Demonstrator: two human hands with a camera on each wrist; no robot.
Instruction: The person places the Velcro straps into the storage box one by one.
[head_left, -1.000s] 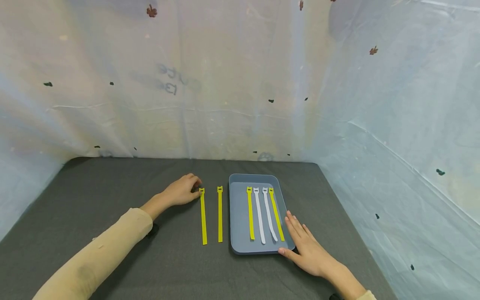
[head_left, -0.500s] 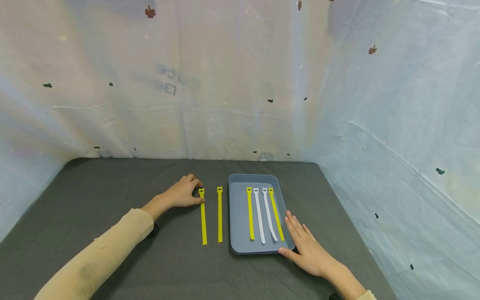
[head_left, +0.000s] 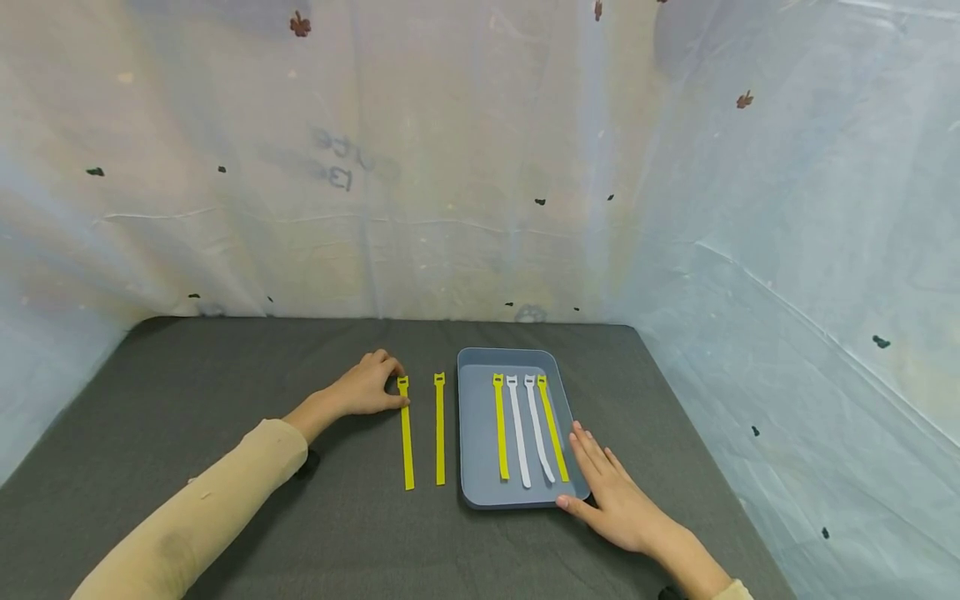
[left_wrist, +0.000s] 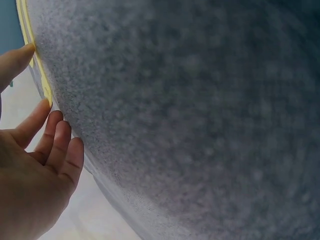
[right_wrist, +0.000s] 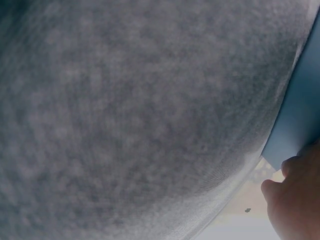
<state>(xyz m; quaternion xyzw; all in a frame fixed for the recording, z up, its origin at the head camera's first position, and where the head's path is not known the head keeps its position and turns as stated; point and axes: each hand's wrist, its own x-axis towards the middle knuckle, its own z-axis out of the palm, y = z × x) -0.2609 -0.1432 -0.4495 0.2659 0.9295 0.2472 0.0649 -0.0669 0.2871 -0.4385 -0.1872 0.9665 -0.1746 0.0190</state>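
My left hand (head_left: 363,386) is at the head end of a yellow strap-style cable tie (head_left: 407,450) lying on the dark cloth. In the left wrist view its index fingertip (left_wrist: 46,104) is at the slotted end and its thumb (left_wrist: 20,59) touches the strap farther along. A second yellow cable tie (head_left: 440,437) lies parallel, to the right. My right hand (head_left: 618,504) rests with straight fingers against the near right corner of a blue-grey tray (head_left: 472,497). Inside the tray lie two white cable ties (head_left: 520,433) between two yellow ones (head_left: 501,433), slotted ends away from me.
Dark grey cloth (head_left: 330,517) covers the table. Pale plastic sheeting (head_left: 450,167) with small leaf-like marks hangs behind the table and along its right side.
My left thumb has shifted from beside the slotted end onto the strap, slightly nearer me. The right hand, the tray and the ties in it stay put.
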